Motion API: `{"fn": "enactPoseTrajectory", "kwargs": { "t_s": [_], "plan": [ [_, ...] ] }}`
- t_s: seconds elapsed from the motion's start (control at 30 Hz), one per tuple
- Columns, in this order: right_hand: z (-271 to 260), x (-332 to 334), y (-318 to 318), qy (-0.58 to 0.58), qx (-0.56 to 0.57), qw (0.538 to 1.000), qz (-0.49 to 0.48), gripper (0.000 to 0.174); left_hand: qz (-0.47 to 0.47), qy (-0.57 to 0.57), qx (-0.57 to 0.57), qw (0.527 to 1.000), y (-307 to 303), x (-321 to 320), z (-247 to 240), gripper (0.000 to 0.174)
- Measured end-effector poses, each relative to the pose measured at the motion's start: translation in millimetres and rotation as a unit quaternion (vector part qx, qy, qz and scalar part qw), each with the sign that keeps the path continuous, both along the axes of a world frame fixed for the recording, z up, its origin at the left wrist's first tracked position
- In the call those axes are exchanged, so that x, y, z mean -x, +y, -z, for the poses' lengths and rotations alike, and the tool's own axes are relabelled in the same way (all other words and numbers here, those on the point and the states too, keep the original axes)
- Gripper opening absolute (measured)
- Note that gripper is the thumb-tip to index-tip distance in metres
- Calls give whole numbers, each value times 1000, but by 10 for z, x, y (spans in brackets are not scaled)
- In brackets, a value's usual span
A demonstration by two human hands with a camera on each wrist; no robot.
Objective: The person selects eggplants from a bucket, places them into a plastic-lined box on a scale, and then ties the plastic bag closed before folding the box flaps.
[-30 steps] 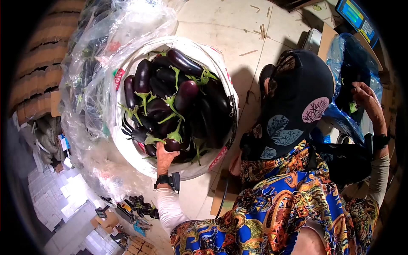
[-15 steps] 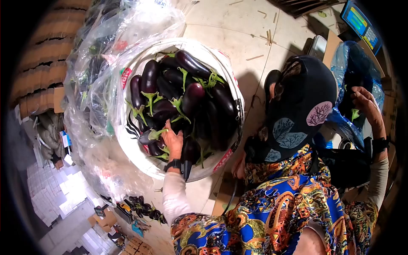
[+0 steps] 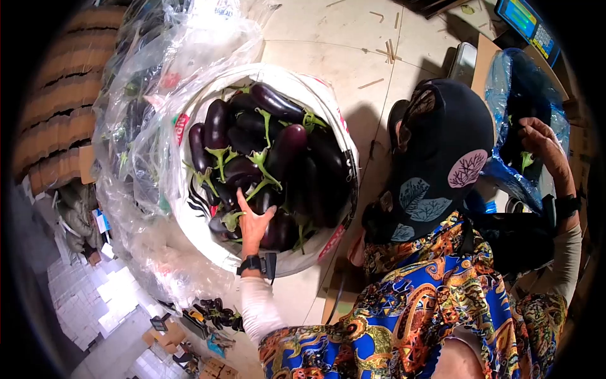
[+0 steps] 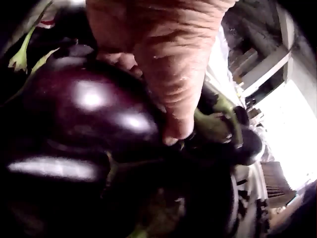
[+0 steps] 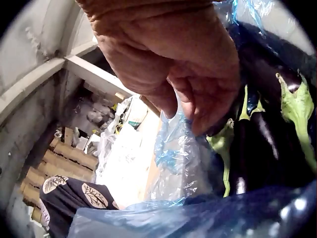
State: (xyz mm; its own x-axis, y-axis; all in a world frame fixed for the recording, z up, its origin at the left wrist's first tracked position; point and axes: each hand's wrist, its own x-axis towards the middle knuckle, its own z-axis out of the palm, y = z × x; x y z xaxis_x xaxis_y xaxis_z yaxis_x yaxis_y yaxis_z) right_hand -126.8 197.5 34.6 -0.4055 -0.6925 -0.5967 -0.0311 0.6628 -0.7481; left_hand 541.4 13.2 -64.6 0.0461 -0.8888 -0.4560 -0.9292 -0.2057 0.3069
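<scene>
A round white sack point(image 3: 332, 104) holds a heap of glossy dark purple eggplants point(image 3: 291, 144) with green stems. Over its near side is the left hand point(image 3: 254, 228), index finger stretched forward and thumb spread apart, touching the heap. The left wrist view has the thumb pointing down right beside a large shiny eggplant point(image 4: 94, 101), the other fingers partly hidden beyond it. On the right, the right hand point(image 3: 544, 142) pinches the edge of a blue plastic bag point(image 5: 181, 144) between thumb and fingers. More eggplants point(image 5: 265, 148) lie inside that bag, stems upward.
Clear plastic sheeting point(image 3: 136, 145) surrounds the sack's left side. A person's head in a dark patterned hood point(image 3: 442, 145) is between sack and bag. A scale display point(image 3: 527, 25) stands behind the bag, and stacked cardboard point(image 3: 66, 101) fills the far left.
The left hand has shifted about over the near side of the heap, leaving the stem it touched earlier, its thumb and index now spread wider. The right hand stays at the bag.
</scene>
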Motion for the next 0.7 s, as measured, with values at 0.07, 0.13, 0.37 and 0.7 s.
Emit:
{"fn": "enactPoseTrajectory", "kwargs": {
  "t_s": [0.07, 0.13, 0.37, 0.7],
  "plan": [
    [23, -28, -99, 29, -11, 999, -27, 27, -44, 180, -80, 980, 103, -155, -97, 100],
    [42, -35, -173, 23, -12, 998, -54, 27, -270, 409, -248, 836, 304, -188, -256, 78],
    [13, -76, -137, 56, 7, 996, -68, 32, -379, 597, -157, 690, 629, 367, -889, 65],
    [-255, -336, -2, 195, 265, 940, -89, 25, -51, 687, -181, 702, -31, 2302, -1946, 75]
  ]
}}
